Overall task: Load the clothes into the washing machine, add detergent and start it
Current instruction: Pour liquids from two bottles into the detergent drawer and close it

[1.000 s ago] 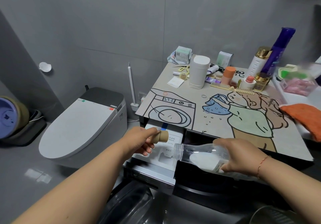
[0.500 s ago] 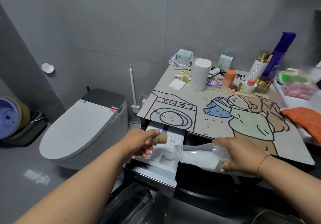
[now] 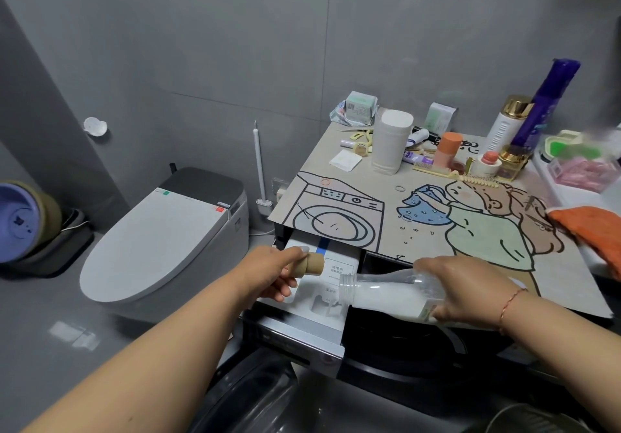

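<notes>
A: From the head view, what is each hand doing?

B: The right hand (image 3: 467,289) has its grip wrapped round a clear bottle (image 3: 386,293) of white detergent, tipped almost flat, with the open neck over the pulled-out detergent drawer (image 3: 304,330) of the washing machine (image 3: 386,358). The left hand (image 3: 274,273) pinches the tan bottle cap (image 3: 315,263) between thumb and fingers, just above the drawer's rear compartments.

A: Is any detergent leaving the bottle?

B: I cannot tell; the white liquid lies along the lower side of the bottle, towards the neck.

A: And around them?

B: A cartoon-printed mat (image 3: 420,220) covers the machine's top, with toiletries at its far edge. A closed toilet (image 3: 161,241) stands to the left, and the dark machine door (image 3: 255,399) hangs open below.
</notes>
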`<state>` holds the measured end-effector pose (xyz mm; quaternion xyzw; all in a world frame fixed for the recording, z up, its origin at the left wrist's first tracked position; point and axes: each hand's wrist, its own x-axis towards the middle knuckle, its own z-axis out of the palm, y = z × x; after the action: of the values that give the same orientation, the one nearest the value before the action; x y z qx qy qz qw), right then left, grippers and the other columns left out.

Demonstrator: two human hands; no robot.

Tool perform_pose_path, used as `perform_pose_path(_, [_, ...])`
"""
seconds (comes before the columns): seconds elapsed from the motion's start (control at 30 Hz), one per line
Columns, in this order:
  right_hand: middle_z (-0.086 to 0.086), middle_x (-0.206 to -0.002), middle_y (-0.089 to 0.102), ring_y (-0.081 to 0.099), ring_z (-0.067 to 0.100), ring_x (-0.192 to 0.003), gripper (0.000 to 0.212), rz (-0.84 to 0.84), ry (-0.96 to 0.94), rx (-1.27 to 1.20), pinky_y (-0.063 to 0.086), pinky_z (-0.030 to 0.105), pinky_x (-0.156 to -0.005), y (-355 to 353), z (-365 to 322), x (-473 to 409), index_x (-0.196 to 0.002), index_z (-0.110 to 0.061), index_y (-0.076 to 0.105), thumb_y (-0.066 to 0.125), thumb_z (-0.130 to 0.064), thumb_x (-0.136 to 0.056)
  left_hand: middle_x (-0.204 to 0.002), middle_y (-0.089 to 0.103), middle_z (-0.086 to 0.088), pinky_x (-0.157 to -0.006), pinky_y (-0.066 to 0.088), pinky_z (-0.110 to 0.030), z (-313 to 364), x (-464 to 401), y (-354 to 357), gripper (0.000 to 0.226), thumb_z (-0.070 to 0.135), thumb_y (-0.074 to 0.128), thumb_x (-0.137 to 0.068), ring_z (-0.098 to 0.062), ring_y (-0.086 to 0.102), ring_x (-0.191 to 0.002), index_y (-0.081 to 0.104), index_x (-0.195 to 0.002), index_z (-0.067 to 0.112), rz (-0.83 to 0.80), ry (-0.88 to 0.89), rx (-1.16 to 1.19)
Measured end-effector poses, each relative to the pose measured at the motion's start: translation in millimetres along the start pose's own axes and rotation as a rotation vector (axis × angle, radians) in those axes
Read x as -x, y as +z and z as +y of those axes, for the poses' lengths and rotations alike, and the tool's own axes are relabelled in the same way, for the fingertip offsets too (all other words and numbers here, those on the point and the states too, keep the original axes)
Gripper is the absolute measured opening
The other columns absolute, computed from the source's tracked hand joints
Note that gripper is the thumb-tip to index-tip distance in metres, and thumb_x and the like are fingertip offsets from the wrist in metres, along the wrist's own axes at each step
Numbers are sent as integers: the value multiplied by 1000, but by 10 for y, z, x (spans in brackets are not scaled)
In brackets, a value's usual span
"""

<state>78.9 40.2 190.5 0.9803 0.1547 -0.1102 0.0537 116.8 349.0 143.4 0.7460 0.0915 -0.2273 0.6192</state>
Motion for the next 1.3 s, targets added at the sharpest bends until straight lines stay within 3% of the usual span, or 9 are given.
perform_pose_path(0.6, [-8,-106,64,60,17,-97,51,21,-22,67,49,28,-74,-26,-2,-32,-117,-34,48,65,-45,-70,-70,61,-15,-44,44,-23,15,-17,-27,60,43,63,-87,-19,49,-43,56,-113,-10,14,-7,-4])
perform_pose_path(0.8, [-6,-103,64,60,19,-96,48,5,-14,96,49,29,-73,-53,-12,-23,-115,-32,48,63,-44,-71,-68,61,-15,-44,44,-23,38,1,-20,43,41,63,-88,-19,49,-42,58,-97,-1,12,-8,3])
perform_pose_path(1.3, [-6,-109,63,60,18,-100,56,13,-3,112,49,29,-76,-107,-19,-30,-124,-32,45,63,-46,-73,-68,60,-14,-45,44,-24,77,46,-34,39,42,61,-89,-18,49,-43,57,-89,3,-7,7,2])
